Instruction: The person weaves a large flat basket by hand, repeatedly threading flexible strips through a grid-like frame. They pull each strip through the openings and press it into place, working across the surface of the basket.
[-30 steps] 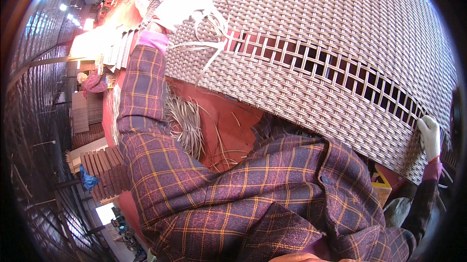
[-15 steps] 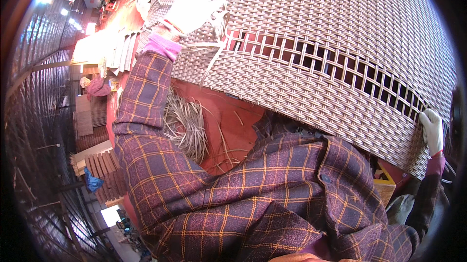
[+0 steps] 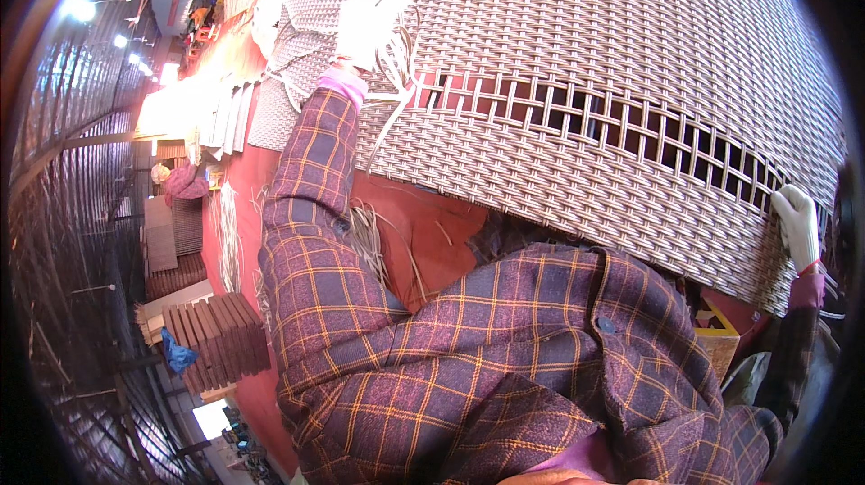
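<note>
A large woven panel [image 3: 559,26] of grey-brown flat strands spreads before me, with a long open-lattice gap [image 3: 622,129] running across it. My left hand [image 3: 371,27], in a white glove washed out by glare, is closed around a looped bundle of pale weaving strands [image 3: 393,62] at the gap's left end. Loose ends trail over the panel below it. At the gap's right end, my right hand [image 3: 798,228], also gloved, rests on the weave with its fingers pressed together. Whatever is between those fingers is too small to make out.
A heap of loose strands [image 3: 365,237] lies on the red floor [image 3: 423,224] beside my left arm. Below the panel's right part sits a yellow-edged box [image 3: 716,336]. Stacked brown slatted pieces [image 3: 216,341] and a person [image 3: 183,181] are off to the left.
My left forearm has swung to the right and the gloved hand has turned more upright beside the strands. The arm now covers more of the floor heap. My right hand stays at the gap's end.
</note>
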The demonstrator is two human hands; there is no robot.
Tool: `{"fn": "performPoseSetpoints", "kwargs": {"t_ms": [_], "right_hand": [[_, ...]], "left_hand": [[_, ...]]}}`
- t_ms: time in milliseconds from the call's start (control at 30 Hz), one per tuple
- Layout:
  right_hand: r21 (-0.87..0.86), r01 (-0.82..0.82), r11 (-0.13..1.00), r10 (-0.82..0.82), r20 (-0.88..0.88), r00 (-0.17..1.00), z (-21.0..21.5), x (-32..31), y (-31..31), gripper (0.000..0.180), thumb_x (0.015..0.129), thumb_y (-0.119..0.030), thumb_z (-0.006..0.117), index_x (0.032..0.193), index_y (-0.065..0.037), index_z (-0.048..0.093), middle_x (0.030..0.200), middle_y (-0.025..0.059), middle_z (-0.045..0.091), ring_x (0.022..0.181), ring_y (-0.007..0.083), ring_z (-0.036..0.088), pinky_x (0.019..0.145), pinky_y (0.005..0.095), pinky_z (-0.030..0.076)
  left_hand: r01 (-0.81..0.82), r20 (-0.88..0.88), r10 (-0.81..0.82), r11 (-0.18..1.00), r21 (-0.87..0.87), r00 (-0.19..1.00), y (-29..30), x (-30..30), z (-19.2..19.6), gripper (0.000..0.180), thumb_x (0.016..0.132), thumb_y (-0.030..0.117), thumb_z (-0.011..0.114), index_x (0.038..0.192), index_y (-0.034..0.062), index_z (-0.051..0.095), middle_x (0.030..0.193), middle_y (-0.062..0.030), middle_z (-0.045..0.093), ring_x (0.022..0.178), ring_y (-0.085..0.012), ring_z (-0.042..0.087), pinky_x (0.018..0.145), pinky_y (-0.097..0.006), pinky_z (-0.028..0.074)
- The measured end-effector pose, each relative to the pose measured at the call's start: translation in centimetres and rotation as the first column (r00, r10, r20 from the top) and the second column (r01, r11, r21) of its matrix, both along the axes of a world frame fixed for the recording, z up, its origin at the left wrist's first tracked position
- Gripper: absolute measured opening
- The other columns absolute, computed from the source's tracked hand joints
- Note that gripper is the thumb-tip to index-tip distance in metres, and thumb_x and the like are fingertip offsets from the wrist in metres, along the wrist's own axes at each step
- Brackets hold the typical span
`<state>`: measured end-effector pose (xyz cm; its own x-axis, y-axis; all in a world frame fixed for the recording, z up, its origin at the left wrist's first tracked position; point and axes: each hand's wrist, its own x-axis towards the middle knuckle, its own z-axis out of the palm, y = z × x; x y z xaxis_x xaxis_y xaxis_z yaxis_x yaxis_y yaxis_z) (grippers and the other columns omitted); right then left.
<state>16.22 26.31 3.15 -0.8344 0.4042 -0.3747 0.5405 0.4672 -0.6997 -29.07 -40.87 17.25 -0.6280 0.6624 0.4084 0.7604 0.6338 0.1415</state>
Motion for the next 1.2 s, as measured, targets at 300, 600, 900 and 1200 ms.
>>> {"fn": "performPoseSetpoints", "kwargs": {"t_ms": [300,600,900,1200], "right_hand": [[0.033,0.011,0.999,-0.01,-0.035,0.999,0.3,0.0,-0.8,0.034,0.109,-0.023,0.067,0.079,-0.011,0.055,0.061,-0.0082,0.041,0.044,0.0012,0.035,0.039,0.0245,0.026],[0.086,0.019,0.996,-0.018,-0.012,1.0,-0.4,0.2,0.0,0.027,0.11,-0.025,0.066,0.088,-0.009,0.063,0.062,-0.0088,0.042,0.044,0.0015,0.036,0.04,0.0244,0.028],[0.106,-0.05,0.993,0.045,0.054,0.998,-0.3,0.1,1.3,0.027,0.111,-0.026,0.065,0.088,-0.012,0.062,0.066,-0.0089,0.043,0.047,0.0006,0.036,0.041,0.0234,0.029],[0.156,-0.081,0.984,0.08,0.014,0.997,-1.5,1.5,2.3,0.024,0.112,-0.023,0.067,0.093,-0.008,0.066,0.069,-0.0091,0.045,0.053,-0.0006,0.034,0.046,0.0244,0.026]], "left_hand": [[-0.04,0.652,-0.307,0.887,0.46,0.693,4.9,2.3,-1.5,0.027,0.106,0.023,0.063,0.118,0.0058,0.08,0.122,-0.008,0.08,0.104,-0.0182,0.077,0.093,-0.032,0.061],[0.243,-0.148,-0.302,0.916,-0.319,0.942,-1.0,3.1,5.8,0.026,0.104,0.019,0.065,0.124,0.0069,0.078,0.111,-0.006,0.08,0.095,-0.0205,0.075,0.086,-0.035,0.062],[0.12,0.784,0.378,0.863,-0.491,0.493,-6.1,7.3,13.5,0.023,0.107,0.018,0.061,0.118,0.0063,0.079,0.106,-0.0075,0.078,0.09,-0.0208,0.075,0.081,-0.032,0.06],[-0.001,0.318,0.068,0.979,-0.205,0.946,-3.9,-2.3,3.6,0.021,0.105,0.021,0.064,0.112,0.0073,0.079,0.1,-0.0077,0.076,0.086,-0.0225,0.073,0.077,-0.036,0.059]]}}
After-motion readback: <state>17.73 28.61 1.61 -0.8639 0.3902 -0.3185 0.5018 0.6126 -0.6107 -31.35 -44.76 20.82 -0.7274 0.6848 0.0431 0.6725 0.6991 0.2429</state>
